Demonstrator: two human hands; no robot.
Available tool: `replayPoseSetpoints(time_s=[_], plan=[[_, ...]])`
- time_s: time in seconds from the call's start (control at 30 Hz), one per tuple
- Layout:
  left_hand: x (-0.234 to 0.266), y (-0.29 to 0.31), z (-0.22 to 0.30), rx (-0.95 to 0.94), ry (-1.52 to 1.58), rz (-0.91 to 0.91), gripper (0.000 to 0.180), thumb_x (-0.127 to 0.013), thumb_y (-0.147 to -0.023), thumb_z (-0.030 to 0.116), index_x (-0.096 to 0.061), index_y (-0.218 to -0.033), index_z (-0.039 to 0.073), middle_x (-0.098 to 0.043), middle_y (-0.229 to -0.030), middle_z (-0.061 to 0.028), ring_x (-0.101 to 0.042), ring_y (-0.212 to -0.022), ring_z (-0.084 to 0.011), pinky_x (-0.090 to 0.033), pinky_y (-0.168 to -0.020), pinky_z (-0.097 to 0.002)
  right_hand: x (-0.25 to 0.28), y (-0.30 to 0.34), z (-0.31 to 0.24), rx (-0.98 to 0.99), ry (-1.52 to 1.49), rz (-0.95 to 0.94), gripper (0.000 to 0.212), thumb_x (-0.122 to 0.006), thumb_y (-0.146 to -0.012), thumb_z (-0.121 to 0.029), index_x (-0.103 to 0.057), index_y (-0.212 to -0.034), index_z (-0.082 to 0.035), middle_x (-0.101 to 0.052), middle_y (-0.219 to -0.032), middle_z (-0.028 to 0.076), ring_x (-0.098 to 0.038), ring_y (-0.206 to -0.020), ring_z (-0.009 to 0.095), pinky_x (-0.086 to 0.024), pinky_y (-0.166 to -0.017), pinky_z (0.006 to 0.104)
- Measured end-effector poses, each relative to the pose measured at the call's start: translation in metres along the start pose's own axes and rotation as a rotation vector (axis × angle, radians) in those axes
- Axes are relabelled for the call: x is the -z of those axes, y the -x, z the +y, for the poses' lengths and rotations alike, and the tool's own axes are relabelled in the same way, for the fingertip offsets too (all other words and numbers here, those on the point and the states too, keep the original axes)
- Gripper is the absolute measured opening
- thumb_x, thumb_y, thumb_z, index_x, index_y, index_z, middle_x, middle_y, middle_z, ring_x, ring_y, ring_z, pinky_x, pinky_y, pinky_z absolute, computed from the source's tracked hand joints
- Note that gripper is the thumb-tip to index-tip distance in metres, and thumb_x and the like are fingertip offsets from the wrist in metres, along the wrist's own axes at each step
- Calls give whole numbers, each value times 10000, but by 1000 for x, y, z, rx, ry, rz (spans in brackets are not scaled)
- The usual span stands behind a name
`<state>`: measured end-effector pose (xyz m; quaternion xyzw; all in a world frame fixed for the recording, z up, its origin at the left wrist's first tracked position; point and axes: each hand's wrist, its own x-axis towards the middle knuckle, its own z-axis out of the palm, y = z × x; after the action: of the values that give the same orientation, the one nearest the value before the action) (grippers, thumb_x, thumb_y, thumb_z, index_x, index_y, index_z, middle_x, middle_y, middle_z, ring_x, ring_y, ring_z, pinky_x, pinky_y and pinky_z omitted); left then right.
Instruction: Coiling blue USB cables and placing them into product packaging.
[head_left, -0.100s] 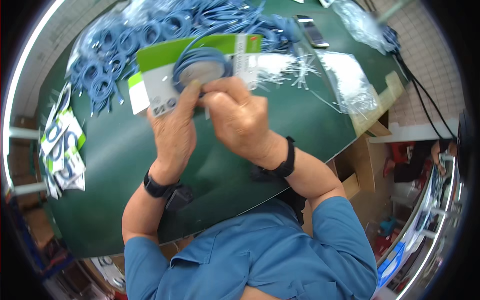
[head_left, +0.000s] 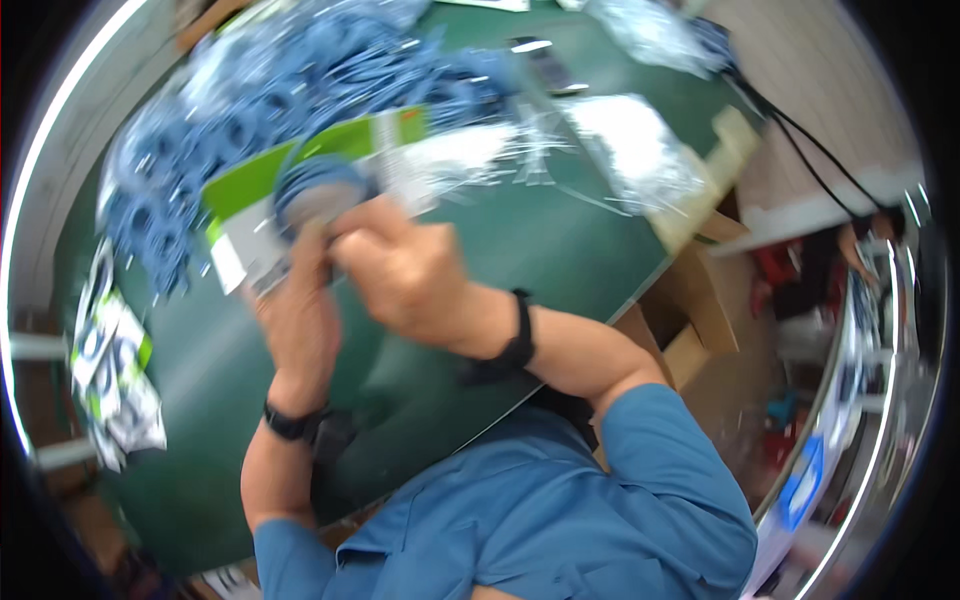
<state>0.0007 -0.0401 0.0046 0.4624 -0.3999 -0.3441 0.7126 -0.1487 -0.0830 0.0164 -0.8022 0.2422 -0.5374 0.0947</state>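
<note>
While the frame is motion-blurred, both hands meet over the green table [head_left: 560, 250], working a coiled blue cable [head_left: 318, 190] against a green-and-white packaging card [head_left: 300, 205]. The left hand [head_left: 300, 320] comes up from below, its fingers closed on the card's lower edge. The right hand [head_left: 405, 270] is clenched over the coil's lower right, fingers curled in on the cable; the exact grip is hidden behind the knuckles. The coil sits just above and left of the right hand's fingers, touching them, so the right hand is nearer the cable and the left hand nearer the card. The card's long axis runs from lower left up to upper right. Behind it lies a pile of blue cable coils [head_left: 230, 110], with clear plastic bags [head_left: 640, 150] to the right and a stack of printed cards [head_left: 110, 370] at the table's left edge. A cardboard box [head_left: 690, 300] stands off the table's right side.

Against the earlier frame, the same two-handed hold continues, but the card sits lower and further left in view, and the picture is blurrier, so the head or the hands are moving.
</note>
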Motion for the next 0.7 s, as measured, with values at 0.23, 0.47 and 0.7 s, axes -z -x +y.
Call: replayPoseSetpoints(time_s=[0.23, 0.47, 0.7], plan=[[43, 4, -38, 48, -104, -19, 312, -663, -1083, 212, -691, -1255, -47, -723, -1168, -98, -691, -1047, -138, -570, -861, -282, 3, 9, 4, 120, -69, 147, 101, -695, -839, -104, -607, -823, -58, -629, -945, 99, -683, -791, 279, -566, -601, 389], [34, -22, -52, 162, -90, -45, 382, -592, -1119, 269, -638, -1322, -51, -694, -1220, -112, -700, -1071, -153, -572, -875, -291, -12, 16, 18, 250, 24, 169, 174, -705, -785, -136, -575, -713, -47, -567, -848, 119, -632, -766, 298, -523, -567, 402], [51, -58, -62, 59, -515, -156, 321, -587, -1076, 284, -621, -1281, 39, -709, -1134, -175, -693, -985, -305, -531, -799, -429, -30, 17, 20, 255, 22, 179, 190, -706, -763, -147, -569, -682, -42, -553, -829, 119, -610, -775, 290, -516, -579, 393]])
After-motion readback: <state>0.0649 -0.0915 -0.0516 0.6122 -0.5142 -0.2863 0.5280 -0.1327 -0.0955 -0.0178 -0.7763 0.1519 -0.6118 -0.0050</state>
